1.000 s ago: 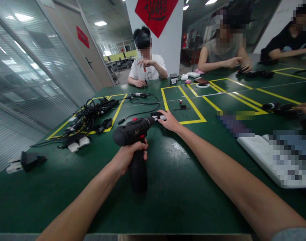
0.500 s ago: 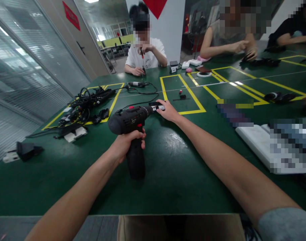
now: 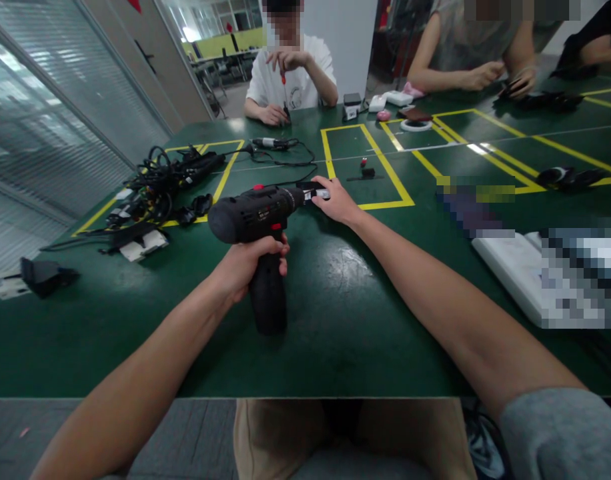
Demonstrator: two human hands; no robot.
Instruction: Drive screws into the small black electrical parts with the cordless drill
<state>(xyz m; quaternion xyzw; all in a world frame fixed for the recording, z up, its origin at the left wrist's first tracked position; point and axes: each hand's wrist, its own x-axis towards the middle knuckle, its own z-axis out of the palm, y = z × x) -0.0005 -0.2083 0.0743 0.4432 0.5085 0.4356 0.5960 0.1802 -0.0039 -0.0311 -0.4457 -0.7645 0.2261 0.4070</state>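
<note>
Left fingers (image 3: 265,257) around drill (image 3: 250,213) (right hand (image 3: 338,203) on nose)

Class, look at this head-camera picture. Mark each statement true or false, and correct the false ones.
1. The left hand grips the drill by its handle. True.
2. The right hand lies in the person's lap. False: it is on a small black and white piece at the drill's front end.
3. A tangle of black cables lies to the left of the drill. True.
4. The table top is blue. False: the table is green with yellow lines.
5. A person across the table holds a red-handled screwdriver. True.
</note>
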